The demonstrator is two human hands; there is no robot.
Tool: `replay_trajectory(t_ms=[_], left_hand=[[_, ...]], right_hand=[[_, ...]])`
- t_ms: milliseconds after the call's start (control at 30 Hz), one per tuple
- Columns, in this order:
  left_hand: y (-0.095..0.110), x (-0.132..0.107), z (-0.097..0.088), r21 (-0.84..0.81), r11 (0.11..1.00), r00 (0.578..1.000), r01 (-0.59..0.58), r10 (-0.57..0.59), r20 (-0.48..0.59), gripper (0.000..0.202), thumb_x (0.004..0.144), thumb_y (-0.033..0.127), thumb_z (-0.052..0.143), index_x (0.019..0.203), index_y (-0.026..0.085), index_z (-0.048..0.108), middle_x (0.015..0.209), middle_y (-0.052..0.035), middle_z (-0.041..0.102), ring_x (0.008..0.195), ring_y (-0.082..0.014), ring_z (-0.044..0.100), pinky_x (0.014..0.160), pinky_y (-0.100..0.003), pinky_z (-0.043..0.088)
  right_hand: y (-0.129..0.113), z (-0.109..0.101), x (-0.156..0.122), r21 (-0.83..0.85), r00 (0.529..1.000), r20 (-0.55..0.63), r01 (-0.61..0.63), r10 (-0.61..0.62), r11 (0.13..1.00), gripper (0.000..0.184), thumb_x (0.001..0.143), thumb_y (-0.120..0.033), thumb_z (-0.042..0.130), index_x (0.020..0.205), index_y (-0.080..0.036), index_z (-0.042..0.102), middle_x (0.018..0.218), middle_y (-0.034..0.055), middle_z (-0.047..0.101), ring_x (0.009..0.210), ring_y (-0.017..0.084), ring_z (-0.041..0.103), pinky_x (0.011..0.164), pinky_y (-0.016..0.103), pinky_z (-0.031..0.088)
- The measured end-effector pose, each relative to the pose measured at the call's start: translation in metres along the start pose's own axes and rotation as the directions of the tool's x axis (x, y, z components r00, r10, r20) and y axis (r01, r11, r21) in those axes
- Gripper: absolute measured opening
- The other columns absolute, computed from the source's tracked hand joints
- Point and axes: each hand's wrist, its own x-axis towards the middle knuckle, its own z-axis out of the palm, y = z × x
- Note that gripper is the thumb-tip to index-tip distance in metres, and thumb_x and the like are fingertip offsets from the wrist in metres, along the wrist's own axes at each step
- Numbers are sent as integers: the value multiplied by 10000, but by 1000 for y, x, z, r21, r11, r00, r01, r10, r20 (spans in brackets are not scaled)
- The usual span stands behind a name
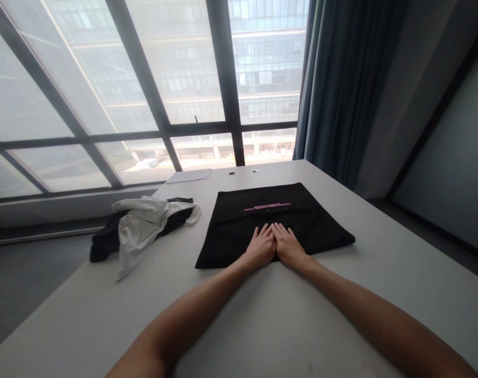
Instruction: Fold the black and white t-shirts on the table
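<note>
A folded black cloth item with pink lettering, possibly a garment, lies flat on the white table. Its lettering faces up near the far part, and a crease runs across it below the print. My left hand rests palm down on its near edge, fingers stretched out. Beside it my right hand lies flat on the same cloth. The fingertips of both hands meet at the middle. Neither hand grips anything.
On the table's left, a crumpled white cloth lies over a dark cloth, partly past the edge. White paper lies at the far edge, near a small dark round spot. Beyond are windows and a blue-grey curtain.
</note>
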Motion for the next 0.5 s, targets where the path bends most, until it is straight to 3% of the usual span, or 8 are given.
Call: replay_trajectory(t_ms=[67,167,300,400,500], left_hand=[[1,-3,4,4,1000,1000,9,-9,2,571,1021,327,270,1572,177,266,1623,-77,269,1505,-292,191,1196,-556,186],[-2,-3,5,5,999,999,31,-31,-9,564,1022,353,284,1561,184,300,1622,-67,273,1501,-286,207,1199,-540,190],[-2,-2,5,16,999,999,39,-39,-24,558,1021,371,298,1547,189,332,1623,-62,271,1504,-279,201,1203,-532,186],[-1,-2,5,16,999,999,43,-43,-11,566,1022,377,288,1553,183,317,1626,-58,262,1508,-271,189,1207,-527,180],[-1,-2,4,8,999,999,47,-47,7,572,1021,383,280,1556,184,311,1631,-53,249,1511,-269,177,1211,-525,171]], right_hand=[[0,3,-3,-7,999,40,-24,24,1000,595,986,-243,280,1558,-83,284,1612,144,278,1499,248,208,1203,454,158],[21,-1,-1,-33,993,86,-75,78,997,624,1011,-418,283,1567,-134,278,1634,119,222,1517,256,129,1209,517,77],[75,-14,7,-82,966,111,-224,232,971,659,1016,-522,244,1571,-169,266,1650,104,159,1523,252,89,1202,549,61],[120,-22,9,-114,921,92,-367,378,923,659,1020,-522,222,1557,-147,301,1641,116,196,1520,256,115,1203,540,93],[146,-27,8,-122,887,69,-447,457,886,638,1021,-482,238,1534,-120,351,1627,131,238,1509,261,167,1205,516,124]])
